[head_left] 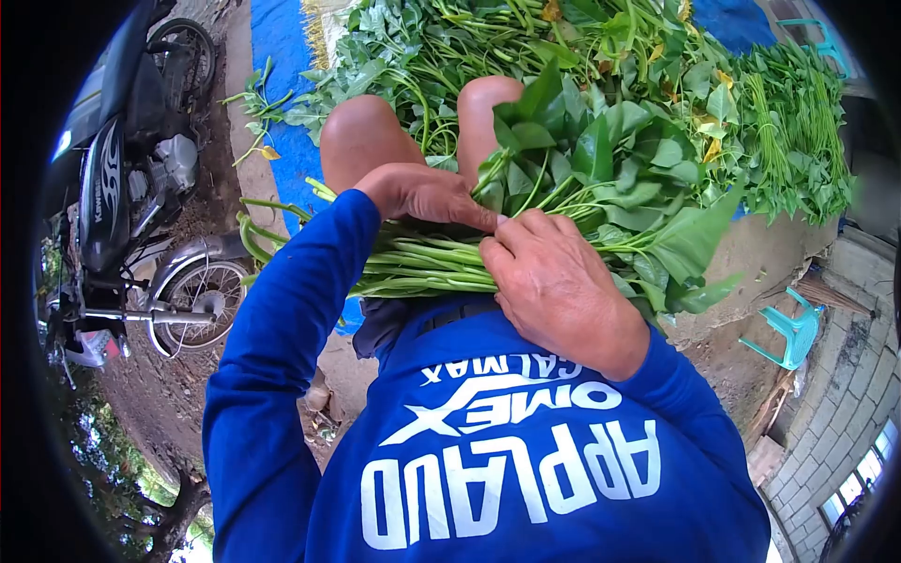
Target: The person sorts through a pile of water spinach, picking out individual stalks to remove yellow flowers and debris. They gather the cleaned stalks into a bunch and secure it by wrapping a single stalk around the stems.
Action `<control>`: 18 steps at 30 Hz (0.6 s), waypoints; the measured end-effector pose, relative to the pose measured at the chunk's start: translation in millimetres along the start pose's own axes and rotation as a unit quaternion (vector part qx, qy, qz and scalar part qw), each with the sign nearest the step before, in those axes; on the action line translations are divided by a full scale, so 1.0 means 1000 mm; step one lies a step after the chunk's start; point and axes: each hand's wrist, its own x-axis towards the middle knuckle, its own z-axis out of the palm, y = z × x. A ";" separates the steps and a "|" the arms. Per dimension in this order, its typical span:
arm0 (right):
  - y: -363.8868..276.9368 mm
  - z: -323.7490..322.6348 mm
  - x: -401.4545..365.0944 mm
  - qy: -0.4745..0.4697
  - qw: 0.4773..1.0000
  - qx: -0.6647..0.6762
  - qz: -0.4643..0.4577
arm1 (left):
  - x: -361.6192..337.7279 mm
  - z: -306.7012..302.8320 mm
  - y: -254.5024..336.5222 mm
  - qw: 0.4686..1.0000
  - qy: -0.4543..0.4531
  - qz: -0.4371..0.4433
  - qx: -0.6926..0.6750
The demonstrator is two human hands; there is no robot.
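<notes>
A thick bunch of leafy greens (427,266) lies across my lap, its long green stems toward the left and its broad leaves toward the right. My right hand (568,286) is closed over the top of the stems, just below the leaves. From the upper left my left hand (427,195) bends over the same bunch, fingers curled in and one fingertip touching the right hand's fingers. What lies under the fingertips is hidden. Just beyond my bare knees spreads a big pile of loose greens (432,103), some leaves yellowed.
The pile rests on a blue tarp (277,42). More greens, stems lined up together (774,136), lie at the far right. A motorcycle (113,188) stands on dirt at left. On the right are a teal plastic chair (793,328) and a block wall (831,422).
</notes>
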 end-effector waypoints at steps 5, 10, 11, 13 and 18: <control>0.006 0.002 0.002 -0.005 0.999 0.039 -0.001 | 0.029 -0.015 -0.016 0.964 -0.129 -0.027 -0.233; 0.020 0.012 -0.005 0.066 0.993 0.089 -0.033 | 0.008 0.019 0.005 0.966 -0.006 0.002 -0.258; 0.020 0.013 -0.005 0.035 0.995 0.094 -0.016 | -0.001 0.017 0.014 0.978 -0.015 0.003 -0.206; 0.019 0.010 -0.007 -0.001 0.994 0.111 0.008 | 0.027 0.016 -0.029 0.979 -0.019 0.034 -0.201; 0.013 0.012 -0.011 0.023 0.994 0.103 0.014 | 0.028 0.014 -0.040 0.984 0.011 0.004 -0.176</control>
